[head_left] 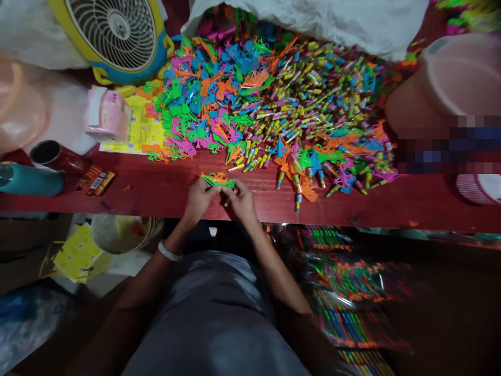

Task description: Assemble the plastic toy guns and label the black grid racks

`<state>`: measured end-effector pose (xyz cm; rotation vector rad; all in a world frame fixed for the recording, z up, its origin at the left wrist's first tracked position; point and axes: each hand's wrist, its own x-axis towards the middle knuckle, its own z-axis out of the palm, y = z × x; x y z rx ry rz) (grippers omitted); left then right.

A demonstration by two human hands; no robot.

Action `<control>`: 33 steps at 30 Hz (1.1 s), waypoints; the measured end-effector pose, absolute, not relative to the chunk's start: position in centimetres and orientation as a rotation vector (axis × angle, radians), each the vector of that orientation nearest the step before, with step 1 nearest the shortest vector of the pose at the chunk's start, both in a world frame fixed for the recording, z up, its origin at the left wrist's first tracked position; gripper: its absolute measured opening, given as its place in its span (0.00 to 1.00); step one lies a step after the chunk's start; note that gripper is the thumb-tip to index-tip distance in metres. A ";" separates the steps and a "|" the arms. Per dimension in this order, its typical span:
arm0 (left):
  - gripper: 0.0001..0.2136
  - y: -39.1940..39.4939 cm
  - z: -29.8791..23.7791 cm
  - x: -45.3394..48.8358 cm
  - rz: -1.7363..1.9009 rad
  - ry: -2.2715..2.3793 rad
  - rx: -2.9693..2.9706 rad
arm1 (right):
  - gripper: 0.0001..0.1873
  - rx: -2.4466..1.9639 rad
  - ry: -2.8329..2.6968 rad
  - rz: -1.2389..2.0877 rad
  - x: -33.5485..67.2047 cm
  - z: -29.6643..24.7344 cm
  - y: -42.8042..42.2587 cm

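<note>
My left hand (pixel 199 198) and my right hand (pixel 241 200) meet at the near edge of a red table (pixel 156 190). Both pinch a small green plastic toy piece (pixel 219 180) with an orange bit at its left end. My left wrist wears a white bangle (pixel 169 251). Just beyond my hands lies a large heap of bright plastic toy pieces (pixel 219 89) and small coloured tubes (pixel 309 104), spreading across the table.
A yellow and blue fan (pixel 117 36) stands at the back left, by a pink tissue pack (pixel 106 114) on yellow paper. A teal bottle (pixel 29 180) and a dark can (pixel 55 155) lie at left. Pink basins (pixel 454 78) sit right. Packed toys (pixel 352 292) lie below.
</note>
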<state>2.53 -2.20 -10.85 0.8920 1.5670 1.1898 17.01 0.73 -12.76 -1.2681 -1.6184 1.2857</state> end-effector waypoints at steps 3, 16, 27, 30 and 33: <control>0.17 -3.2 -9.8 2.8 1.215 1.359 0.751 | 0.10 -1.183 -1.792 0.990 17.3 -12.3 0.5; 0.18 -3.9 -8.2 3.2 1.283 1.465 0.520 | 0.12 -1.025 -2.021 1.204 20.7 -10.2 0.7; 0.14 -5.1 -8.1 3.4 1.215 1.497 0.751 | 0.19 -1.091 -1.843 1.510 19.9 -9.4 0.3; 0.14 -4.9 -7.8 3.5 1.205 1.506 0.770 | 0.22 -1.077 -1.811 1.588 20.1 -9.5 0.2; 0.14 -4.9 -7.7 3.6 1.203 1.532 0.773 | 0.23 -1.077 -1.808 1.603 20.2 -9.9 0.1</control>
